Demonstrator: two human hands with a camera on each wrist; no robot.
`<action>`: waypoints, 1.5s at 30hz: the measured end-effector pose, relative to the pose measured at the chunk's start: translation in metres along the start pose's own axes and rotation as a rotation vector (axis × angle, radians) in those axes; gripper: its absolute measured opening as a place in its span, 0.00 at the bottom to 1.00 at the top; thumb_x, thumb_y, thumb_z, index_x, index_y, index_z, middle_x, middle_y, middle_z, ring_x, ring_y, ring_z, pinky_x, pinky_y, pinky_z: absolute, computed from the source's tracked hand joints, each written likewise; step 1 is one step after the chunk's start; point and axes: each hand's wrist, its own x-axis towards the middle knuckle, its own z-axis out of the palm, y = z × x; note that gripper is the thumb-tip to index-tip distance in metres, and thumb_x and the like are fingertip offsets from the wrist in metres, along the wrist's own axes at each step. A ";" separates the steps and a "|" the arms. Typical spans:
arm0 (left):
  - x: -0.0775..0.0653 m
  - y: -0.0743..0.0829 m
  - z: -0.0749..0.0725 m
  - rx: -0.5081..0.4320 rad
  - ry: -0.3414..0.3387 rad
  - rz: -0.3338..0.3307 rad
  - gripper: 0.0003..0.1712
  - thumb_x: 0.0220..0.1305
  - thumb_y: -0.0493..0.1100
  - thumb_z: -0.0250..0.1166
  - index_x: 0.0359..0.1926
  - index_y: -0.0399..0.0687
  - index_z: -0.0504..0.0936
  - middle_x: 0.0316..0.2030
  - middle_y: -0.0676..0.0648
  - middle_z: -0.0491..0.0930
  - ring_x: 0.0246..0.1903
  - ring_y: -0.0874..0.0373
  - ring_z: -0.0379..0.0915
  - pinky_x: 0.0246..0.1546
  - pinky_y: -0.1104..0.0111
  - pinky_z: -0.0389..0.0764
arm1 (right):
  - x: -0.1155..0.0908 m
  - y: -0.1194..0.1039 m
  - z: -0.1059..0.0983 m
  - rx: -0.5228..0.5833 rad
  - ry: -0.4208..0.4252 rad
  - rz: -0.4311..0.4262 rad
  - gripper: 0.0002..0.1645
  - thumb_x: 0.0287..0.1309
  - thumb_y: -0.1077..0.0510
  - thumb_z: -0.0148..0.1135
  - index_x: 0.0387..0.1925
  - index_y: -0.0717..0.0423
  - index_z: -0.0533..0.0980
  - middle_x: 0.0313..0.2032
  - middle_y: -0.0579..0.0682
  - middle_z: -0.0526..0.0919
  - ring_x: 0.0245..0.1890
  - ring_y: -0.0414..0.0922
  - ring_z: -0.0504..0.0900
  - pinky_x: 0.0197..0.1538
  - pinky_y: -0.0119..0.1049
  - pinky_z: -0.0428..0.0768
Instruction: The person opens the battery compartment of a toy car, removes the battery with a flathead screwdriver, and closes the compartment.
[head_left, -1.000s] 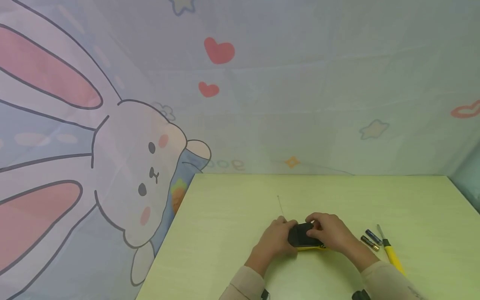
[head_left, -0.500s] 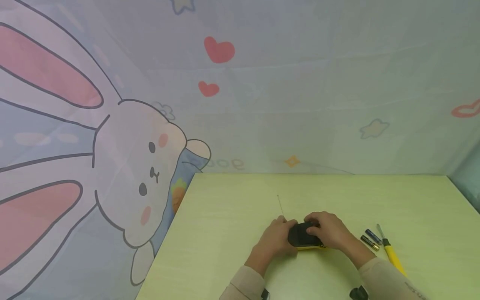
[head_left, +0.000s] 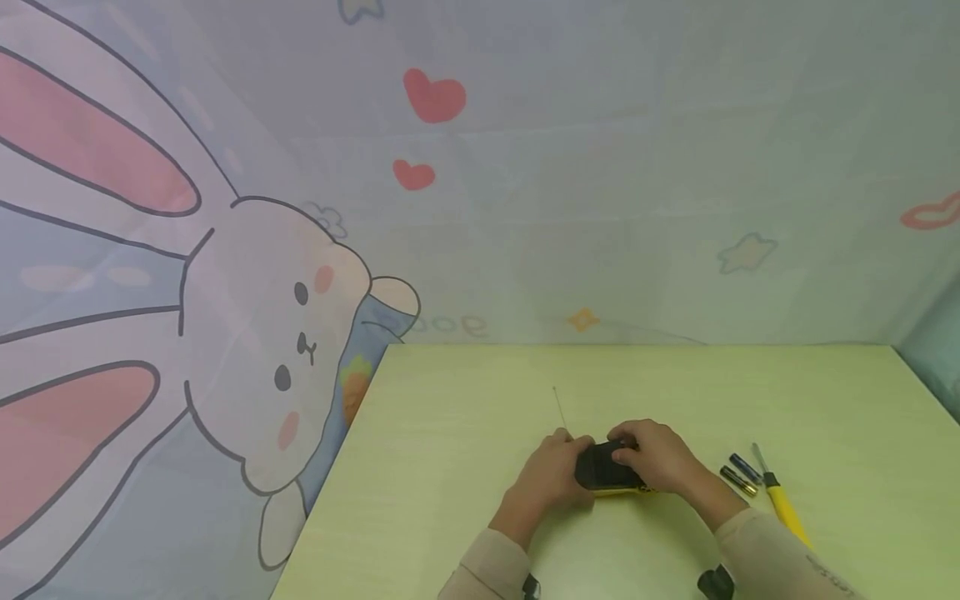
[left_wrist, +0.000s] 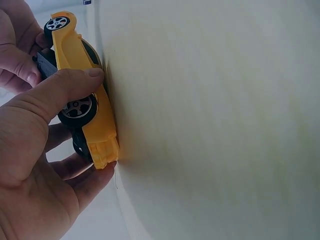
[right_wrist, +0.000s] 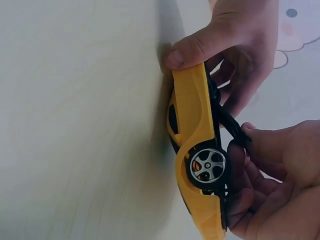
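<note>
A yellow toy car (left_wrist: 102,120) lies upside down on the table, its black underside (head_left: 596,468) facing up and silver-spoked wheels showing in both wrist views. My left hand (head_left: 551,471) grips one end of it, thumb along the yellow side and fingers round the far side. With thumb and fingers, my right hand (head_left: 660,454) pinches a thin black flat piece (right_wrist: 231,122) that slants up from the underside, as the right wrist view shows. The right fingers hide part of this piece. A thin wire antenna (head_left: 560,408) sticks out beyond my left hand.
To the right of my right hand, two batteries (head_left: 738,481) lie side by side. Close beside them is a screwdriver (head_left: 783,507) with a yellow handle. A printed cloth (head_left: 600,208) with a rabbit hangs behind the table's far edge.
My right thumb and fingers have shifted slightly on the black piece, and the dark area's outline looks a little different. The left hand keeps its grip; batteries and screwdriver lie as before.
</note>
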 end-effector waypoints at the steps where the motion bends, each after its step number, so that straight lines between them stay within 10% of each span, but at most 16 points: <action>1: 0.000 0.000 0.000 -0.002 -0.001 0.002 0.47 0.43 0.50 0.83 0.67 0.64 0.76 0.48 0.53 0.74 0.41 0.62 0.68 0.42 0.71 0.75 | 0.000 0.000 0.000 0.001 -0.004 0.007 0.18 0.66 0.60 0.66 0.55 0.61 0.81 0.44 0.54 0.86 0.43 0.52 0.85 0.44 0.49 0.82; 20: -0.002 0.003 -0.004 -0.009 0.002 0.016 0.46 0.44 0.49 0.82 0.67 0.61 0.76 0.47 0.51 0.73 0.39 0.60 0.67 0.40 0.70 0.74 | 0.007 0.006 -0.003 0.061 -0.042 -0.001 0.17 0.66 0.61 0.65 0.55 0.63 0.81 0.44 0.55 0.86 0.46 0.53 0.84 0.48 0.51 0.82; 45: -0.001 0.003 -0.004 -0.011 0.013 0.022 0.45 0.45 0.48 0.82 0.67 0.62 0.77 0.47 0.51 0.74 0.41 0.60 0.69 0.44 0.69 0.76 | 0.006 -0.012 0.004 -0.166 0.028 0.039 0.08 0.63 0.62 0.68 0.43 0.59 0.86 0.42 0.57 0.88 0.40 0.51 0.86 0.40 0.48 0.84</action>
